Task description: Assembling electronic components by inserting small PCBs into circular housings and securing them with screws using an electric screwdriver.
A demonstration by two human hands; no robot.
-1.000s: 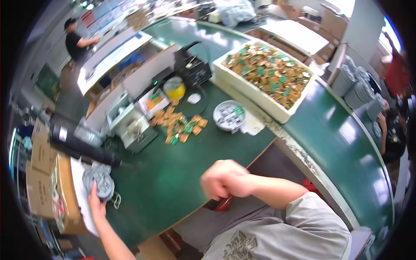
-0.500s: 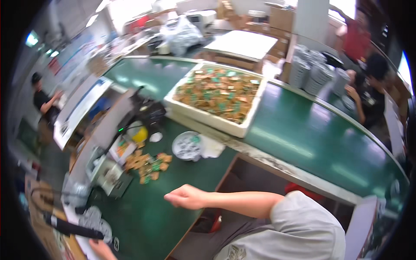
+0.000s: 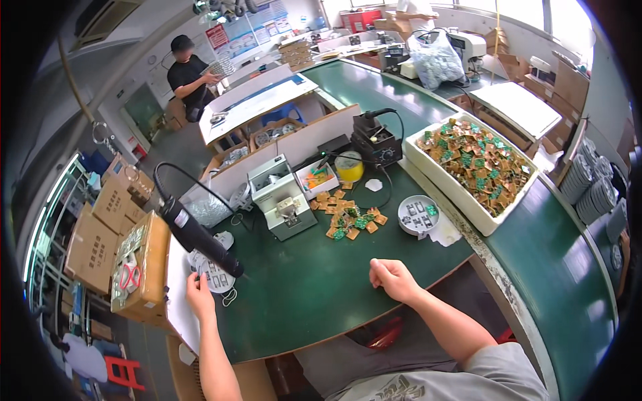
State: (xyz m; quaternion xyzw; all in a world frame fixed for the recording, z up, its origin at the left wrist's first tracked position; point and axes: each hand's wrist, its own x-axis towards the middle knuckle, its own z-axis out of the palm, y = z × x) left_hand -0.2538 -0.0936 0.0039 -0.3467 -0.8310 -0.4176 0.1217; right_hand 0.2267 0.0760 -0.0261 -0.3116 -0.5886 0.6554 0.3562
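Observation:
My left hand [image 3: 200, 299] is at the left edge of the green bench, its fingertips closed on the rim of a round white housing [image 3: 219, 278] with small grey parts in it. Above that housing hangs a black electric screwdriver [image 3: 198, 234], tilted. Over the bench's front part, my right hand [image 3: 394, 281] is curled into a loose fist, with nothing visible in it. Beyond it lies a pile of small orange and green circuit boards [image 3: 351, 219]. To its right stands a similar round white housing [image 3: 418, 215] with grey parts and a green board.
A white foam box [image 3: 461, 206] full of boards stands on the green conveyor [image 3: 535, 240]. At the bench's back are a grey machine [image 3: 279, 194], a yellow solder reel [image 3: 348, 167] and a black soldering station [image 3: 376, 140]. A carton [image 3: 144, 267] stands at left. A person [image 3: 189, 80] stands beyond.
The view has swung to the left, bringing my left hand and the housing fully into sight. My right hand stays curled over the bench.

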